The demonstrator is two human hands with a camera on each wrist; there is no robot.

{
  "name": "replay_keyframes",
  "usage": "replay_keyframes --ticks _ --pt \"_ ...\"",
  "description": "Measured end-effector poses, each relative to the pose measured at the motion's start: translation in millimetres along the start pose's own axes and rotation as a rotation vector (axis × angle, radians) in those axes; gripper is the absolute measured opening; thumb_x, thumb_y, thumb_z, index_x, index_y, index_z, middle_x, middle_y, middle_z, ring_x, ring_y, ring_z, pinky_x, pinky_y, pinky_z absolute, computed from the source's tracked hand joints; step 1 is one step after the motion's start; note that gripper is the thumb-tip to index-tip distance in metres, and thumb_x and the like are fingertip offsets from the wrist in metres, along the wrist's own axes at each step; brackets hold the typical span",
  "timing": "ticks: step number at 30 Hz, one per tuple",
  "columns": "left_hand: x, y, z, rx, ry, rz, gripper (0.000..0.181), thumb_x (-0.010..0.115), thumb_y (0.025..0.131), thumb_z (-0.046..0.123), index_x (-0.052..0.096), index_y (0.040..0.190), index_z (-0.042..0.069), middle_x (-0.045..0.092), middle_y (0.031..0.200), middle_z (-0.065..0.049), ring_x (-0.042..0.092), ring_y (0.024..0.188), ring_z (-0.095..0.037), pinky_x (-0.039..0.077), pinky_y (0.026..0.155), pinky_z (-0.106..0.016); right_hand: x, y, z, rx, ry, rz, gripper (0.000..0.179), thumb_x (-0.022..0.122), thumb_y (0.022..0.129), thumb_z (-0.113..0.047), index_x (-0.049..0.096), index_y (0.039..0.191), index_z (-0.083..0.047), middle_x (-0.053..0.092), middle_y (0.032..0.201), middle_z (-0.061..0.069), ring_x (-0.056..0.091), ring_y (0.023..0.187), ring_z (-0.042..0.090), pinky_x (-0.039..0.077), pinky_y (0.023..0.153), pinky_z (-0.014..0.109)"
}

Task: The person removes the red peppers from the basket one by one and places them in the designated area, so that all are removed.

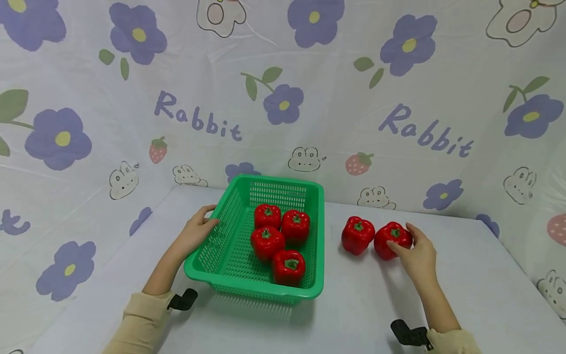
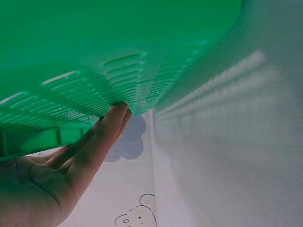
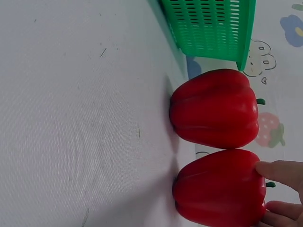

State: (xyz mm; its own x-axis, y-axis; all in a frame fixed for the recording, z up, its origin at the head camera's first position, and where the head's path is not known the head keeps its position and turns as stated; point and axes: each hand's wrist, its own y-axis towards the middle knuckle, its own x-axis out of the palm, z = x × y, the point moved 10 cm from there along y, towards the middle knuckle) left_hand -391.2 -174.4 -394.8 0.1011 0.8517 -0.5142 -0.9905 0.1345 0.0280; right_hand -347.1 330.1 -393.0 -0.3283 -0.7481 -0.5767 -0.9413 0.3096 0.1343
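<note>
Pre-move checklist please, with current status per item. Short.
1. Right hand has the outer pepper: ok, thumb and fingers pinch it.
2. Outer pepper free of the neighbouring pepper: not ok, the two appear to touch.
3. Left hand on the basket: ok, at its left side; firmness of hold: cannot tell.
4. Room inside: ok, the four peppers sit mostly to the right, leaving bare floor on the left.
5. Basket base flat on the table: cannot tell, its underside is not fully shown.
</note>
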Motion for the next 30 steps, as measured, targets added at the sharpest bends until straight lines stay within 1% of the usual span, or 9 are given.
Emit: replay_keyframes --ticks 8,12,19,26,30 --pt "0.2 -0.9 -1.2 -0.004 -0.009 0.001 0.058 0.044 0.103 0.021 0.023 0.153 0.003 0.058 0.128 -0.033 0.069 0.083 -0.020 0.057 0.067 -0.029 5.3 2.6 2.4 0.030 0.019 -0.016 0.075 0.067 0.090 -0.011 0.026 0.151 0.004 0.032 0.152 0.033 0.030 0.141 0.049 0.033 0.111 0.057" --pt "0.3 -1.2 -0.6 -0.005 -0.004 -0.001 0.058 0.043 0.103 0.022 0.023 0.153 0.003 0.058 0.129 -0.033 0.069 0.085 -0.020 0.056 0.068 -0.029 5.4 2.8 2.1 0.032 0.023 -0.004 0.075 0.067 0.090 -0.011 0.027 0.151 0.004 0.033 0.151 0.033 0.032 0.140 0.049 0.034 0.110 0.057" --pt "0.8 -1.4 1.9 -0.004 -0.004 -0.005 0.059 0.044 0.103 0.023 0.022 0.154 0.004 0.056 0.132 -0.033 0.068 0.090 -0.024 0.055 0.070 -0.030 4.6 2.9 1.6 0.036 0.029 0.013 0.074 0.066 0.090 -0.010 0.027 0.152 0.002 0.030 0.153 0.031 0.029 0.141 0.049 0.034 0.110 0.058" --pt "0.2 -1.0 1.2 -0.004 -0.007 0.000 0.058 0.044 0.103 0.023 0.023 0.154 0.004 0.057 0.131 -0.033 0.069 0.089 -0.024 0.056 0.069 -0.030 3.5 1.6 2.2 0.041 0.031 0.022 0.075 0.066 0.089 -0.010 0.027 0.152 0.002 0.029 0.154 0.030 0.027 0.143 0.048 0.033 0.109 0.059" --pt "0.5 -0.6 0.9 -0.003 0.003 -0.001 0.058 0.044 0.103 0.022 0.023 0.153 0.003 0.057 0.131 -0.033 0.069 0.090 -0.024 0.056 0.070 -0.030 1.6 1.9 2.9 0.053 0.036 0.040 0.077 0.067 0.090 -0.014 0.026 0.153 0.000 0.027 0.156 0.029 0.023 0.145 0.047 0.031 0.110 0.061"
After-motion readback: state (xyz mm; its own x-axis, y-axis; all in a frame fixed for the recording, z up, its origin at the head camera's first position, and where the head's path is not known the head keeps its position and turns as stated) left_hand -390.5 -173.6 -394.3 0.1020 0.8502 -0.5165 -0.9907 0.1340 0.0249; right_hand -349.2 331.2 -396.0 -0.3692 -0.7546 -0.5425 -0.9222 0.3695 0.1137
